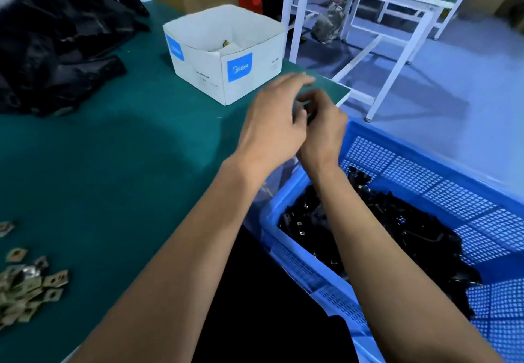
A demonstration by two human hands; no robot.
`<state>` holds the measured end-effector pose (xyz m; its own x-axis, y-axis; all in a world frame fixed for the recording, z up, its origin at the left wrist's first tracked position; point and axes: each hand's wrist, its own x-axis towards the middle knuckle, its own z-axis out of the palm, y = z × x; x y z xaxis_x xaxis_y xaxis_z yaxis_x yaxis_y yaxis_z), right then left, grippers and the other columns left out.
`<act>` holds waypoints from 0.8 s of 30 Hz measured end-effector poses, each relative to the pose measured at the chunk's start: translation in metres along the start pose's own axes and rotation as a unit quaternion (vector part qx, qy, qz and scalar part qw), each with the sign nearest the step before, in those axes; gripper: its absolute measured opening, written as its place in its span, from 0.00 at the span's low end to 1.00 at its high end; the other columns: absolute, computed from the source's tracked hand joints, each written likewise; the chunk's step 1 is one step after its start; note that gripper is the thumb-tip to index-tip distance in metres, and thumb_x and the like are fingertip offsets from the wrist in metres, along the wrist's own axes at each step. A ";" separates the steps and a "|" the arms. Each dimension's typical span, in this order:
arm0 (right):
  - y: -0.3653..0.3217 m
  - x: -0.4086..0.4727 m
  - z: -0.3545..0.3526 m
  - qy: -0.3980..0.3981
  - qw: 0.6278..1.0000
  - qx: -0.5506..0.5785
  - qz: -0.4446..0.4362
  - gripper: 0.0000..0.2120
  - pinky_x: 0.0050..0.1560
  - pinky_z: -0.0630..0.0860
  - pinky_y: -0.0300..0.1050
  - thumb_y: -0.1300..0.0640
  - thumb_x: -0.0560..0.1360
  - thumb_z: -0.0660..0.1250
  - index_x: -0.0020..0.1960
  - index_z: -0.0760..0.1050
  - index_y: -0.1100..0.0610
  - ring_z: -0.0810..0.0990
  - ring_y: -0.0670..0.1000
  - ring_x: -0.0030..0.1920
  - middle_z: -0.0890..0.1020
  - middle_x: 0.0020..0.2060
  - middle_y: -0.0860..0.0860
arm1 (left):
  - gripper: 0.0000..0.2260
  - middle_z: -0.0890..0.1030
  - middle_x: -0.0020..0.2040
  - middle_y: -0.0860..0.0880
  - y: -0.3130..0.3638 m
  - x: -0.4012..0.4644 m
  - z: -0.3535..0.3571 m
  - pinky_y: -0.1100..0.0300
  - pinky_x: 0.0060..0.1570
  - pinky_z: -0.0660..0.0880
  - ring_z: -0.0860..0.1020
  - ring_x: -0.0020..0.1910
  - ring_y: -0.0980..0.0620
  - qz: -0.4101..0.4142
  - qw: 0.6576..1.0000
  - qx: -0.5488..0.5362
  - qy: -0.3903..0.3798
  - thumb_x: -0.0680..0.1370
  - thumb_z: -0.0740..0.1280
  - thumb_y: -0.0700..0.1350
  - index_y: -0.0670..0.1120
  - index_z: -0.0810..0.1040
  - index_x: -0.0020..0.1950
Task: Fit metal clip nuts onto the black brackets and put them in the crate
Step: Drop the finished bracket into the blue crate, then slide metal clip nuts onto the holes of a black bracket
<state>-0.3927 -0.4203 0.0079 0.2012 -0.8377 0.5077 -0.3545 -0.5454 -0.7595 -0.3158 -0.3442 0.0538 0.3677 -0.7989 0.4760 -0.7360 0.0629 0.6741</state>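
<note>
Assembly in progress: fitted brackets are accumulating in the crate.

Both hands are meeting above the table corner; the left hand (272,124) is lying loosely spread, the right hand (320,124) is curling, its contents blurred and indeterminable. The blue crate (402,147) is holding many black brackets (397,220); loose clip nuts (31,286) and an unfitted bracket pile (56,44) are remaining.

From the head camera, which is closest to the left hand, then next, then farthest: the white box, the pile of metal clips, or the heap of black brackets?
Measured from the left hand:
1. White box: just beyond the hand, up and left on the green table.
2. Heap of black brackets: far left, at the table's back.
3. Pile of metal clips: lower left edge, nearest the person.
</note>
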 end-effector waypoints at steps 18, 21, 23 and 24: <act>-0.251 -0.129 0.235 -0.537 0.772 -0.072 -0.332 0.17 0.45 0.74 0.48 0.37 0.75 0.72 0.54 0.78 0.48 0.79 0.54 0.48 0.80 0.45 0.47 | 0.15 0.75 0.64 0.40 -0.177 -0.186 -0.304 0.53 0.68 0.63 0.70 0.64 0.37 -0.350 0.788 0.346 0.371 0.78 0.65 0.44 0.44 0.79 0.63; -0.251 -0.141 0.243 -0.506 0.774 -0.072 -0.373 0.12 0.43 0.69 0.47 0.40 0.77 0.71 0.53 0.78 0.47 0.79 0.54 0.48 0.79 0.44 0.45 | 0.23 0.65 0.74 0.38 -0.198 -0.193 -0.323 0.49 0.74 0.58 0.62 0.73 0.35 -0.446 0.770 0.312 0.333 0.82 0.62 0.57 0.54 0.71 0.76; -0.245 -0.140 0.245 -0.497 0.784 -0.049 -0.370 0.08 0.44 0.70 0.47 0.44 0.78 0.71 0.51 0.79 0.47 0.80 0.52 0.49 0.78 0.43 0.43 | 0.27 0.53 0.82 0.39 -0.208 -0.190 -0.331 0.44 0.76 0.56 0.53 0.78 0.36 -0.474 0.780 0.306 0.270 0.82 0.58 0.65 0.61 0.64 0.80; -0.242 -0.140 0.245 -0.493 0.785 -0.039 -0.372 0.08 0.45 0.71 0.47 0.45 0.78 0.71 0.52 0.79 0.47 0.80 0.51 0.49 0.77 0.43 0.42 | 0.27 0.49 0.83 0.41 -0.212 -0.190 -0.332 0.41 0.76 0.56 0.50 0.80 0.37 -0.482 0.782 0.316 0.238 0.81 0.56 0.67 0.61 0.64 0.79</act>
<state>-0.1113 -0.1781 0.0212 0.9751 0.0784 0.2077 0.1497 -0.9229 -0.3546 -0.0407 -0.0077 0.0075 0.9838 0.0283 0.1769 -0.0664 -0.8597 0.5065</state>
